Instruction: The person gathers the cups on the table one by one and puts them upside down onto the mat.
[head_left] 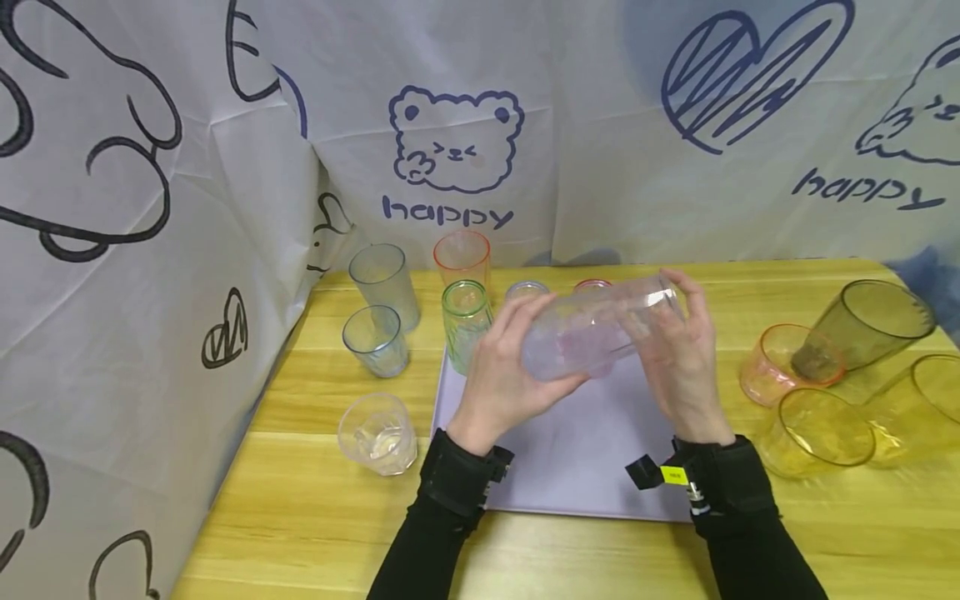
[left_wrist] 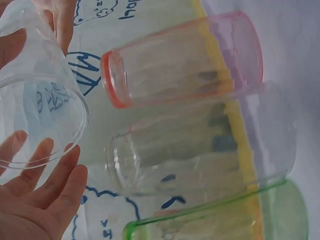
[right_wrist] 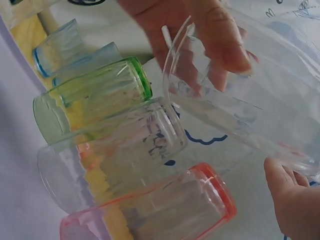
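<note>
Toward twelve o'clock over the lilac tray [head_left: 585, 458], a clear tumbler [head_left: 592, 321] tilting, left hand [head_left: 504, 367] curling fingers round its eight o'clock end, right hand [head_left: 684, 358] gripping its two o'clock end

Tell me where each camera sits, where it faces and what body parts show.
Head: worn on the head, facing forward and down at the tray and held cup; both sleeves and fingers show.
Left wrist: on the left wrist, facing the red cup, clear cup and green cup; fingers show at left.
Right wrist: on the right wrist, facing those cups; fingers show at top and lower right.
Both wrist views share the held cup and those three cups.
</note>
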